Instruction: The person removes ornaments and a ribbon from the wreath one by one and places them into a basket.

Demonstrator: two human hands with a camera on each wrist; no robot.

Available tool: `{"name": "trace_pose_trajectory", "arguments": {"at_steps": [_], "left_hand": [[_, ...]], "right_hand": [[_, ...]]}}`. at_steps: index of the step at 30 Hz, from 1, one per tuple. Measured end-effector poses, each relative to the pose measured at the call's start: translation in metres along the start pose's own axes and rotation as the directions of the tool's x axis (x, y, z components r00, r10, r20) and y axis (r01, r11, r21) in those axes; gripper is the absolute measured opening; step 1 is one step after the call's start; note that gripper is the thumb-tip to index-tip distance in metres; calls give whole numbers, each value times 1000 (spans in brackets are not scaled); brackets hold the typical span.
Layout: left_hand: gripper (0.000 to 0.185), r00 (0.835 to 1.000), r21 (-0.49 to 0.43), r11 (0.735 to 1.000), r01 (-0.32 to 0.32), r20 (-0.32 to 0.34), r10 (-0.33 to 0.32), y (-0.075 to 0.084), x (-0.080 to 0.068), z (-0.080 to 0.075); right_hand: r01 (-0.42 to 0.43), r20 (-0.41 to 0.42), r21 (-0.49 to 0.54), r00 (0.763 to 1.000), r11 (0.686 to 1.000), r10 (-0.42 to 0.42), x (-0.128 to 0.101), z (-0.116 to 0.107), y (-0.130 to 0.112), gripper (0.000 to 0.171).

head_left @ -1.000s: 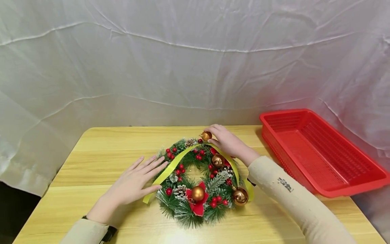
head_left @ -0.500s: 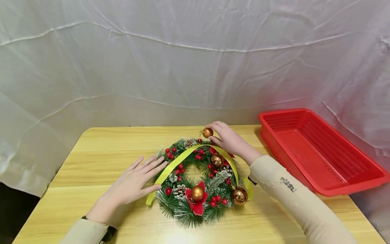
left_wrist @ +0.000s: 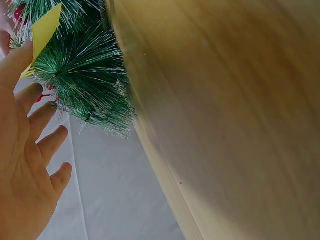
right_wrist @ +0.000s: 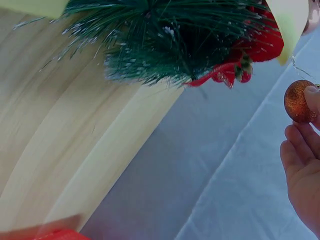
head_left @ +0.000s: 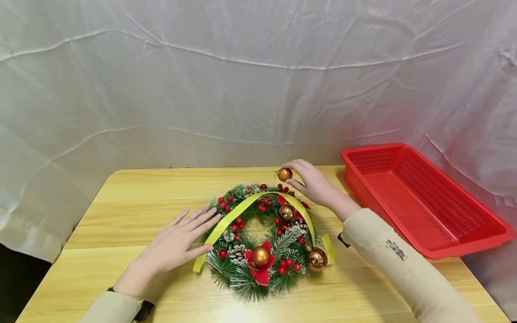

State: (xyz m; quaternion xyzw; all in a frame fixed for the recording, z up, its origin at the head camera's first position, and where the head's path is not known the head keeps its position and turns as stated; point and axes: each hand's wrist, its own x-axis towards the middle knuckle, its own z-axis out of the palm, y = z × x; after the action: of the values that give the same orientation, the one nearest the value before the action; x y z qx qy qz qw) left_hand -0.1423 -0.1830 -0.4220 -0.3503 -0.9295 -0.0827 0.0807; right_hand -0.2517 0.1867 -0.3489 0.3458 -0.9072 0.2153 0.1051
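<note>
A green pine wreath [head_left: 262,237] with red berries, pinecones and gold balls lies on the wooden table [head_left: 121,206]. A yellow-green ribbon [head_left: 226,220] arcs across it. My right hand [head_left: 313,181] pinches a small glittery gold ball [head_left: 284,174] just above the wreath's far edge; that ball [right_wrist: 297,101] also shows in the right wrist view beside my fingers [right_wrist: 305,165]. My left hand [head_left: 177,242] lies flat with straight fingers on the table, touching the wreath's left side and the ribbon. Its fingers [left_wrist: 30,130] sit next to the needles [left_wrist: 85,80].
A red plastic basket [head_left: 420,197] stands at the table's right edge, holding nothing visible. A white sheet [head_left: 242,89] hangs behind the table. Bare wood lies to the left of the wreath and in front of it.
My right hand has lifted the small gold ball up and a little to the right, off the wreath's far edge. The left hand has stayed in place.
</note>
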Motion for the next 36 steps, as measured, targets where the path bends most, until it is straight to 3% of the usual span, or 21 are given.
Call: {"name": "trace_pose_trajectory", "arguments": {"at_steps": [22, 36], "left_hand": [[71, 999, 7, 1000, -15, -28, 15, 0, 1, 1], [72, 1000, 6, 1000, -1, -9, 1, 0, 1, 3]], "right_hand": [[-113, -44, -55, 993, 992, 111, -43, -30, 24, 38], [-128, -86, -63, 989, 990, 122, -68, -47, 34, 38]]}}
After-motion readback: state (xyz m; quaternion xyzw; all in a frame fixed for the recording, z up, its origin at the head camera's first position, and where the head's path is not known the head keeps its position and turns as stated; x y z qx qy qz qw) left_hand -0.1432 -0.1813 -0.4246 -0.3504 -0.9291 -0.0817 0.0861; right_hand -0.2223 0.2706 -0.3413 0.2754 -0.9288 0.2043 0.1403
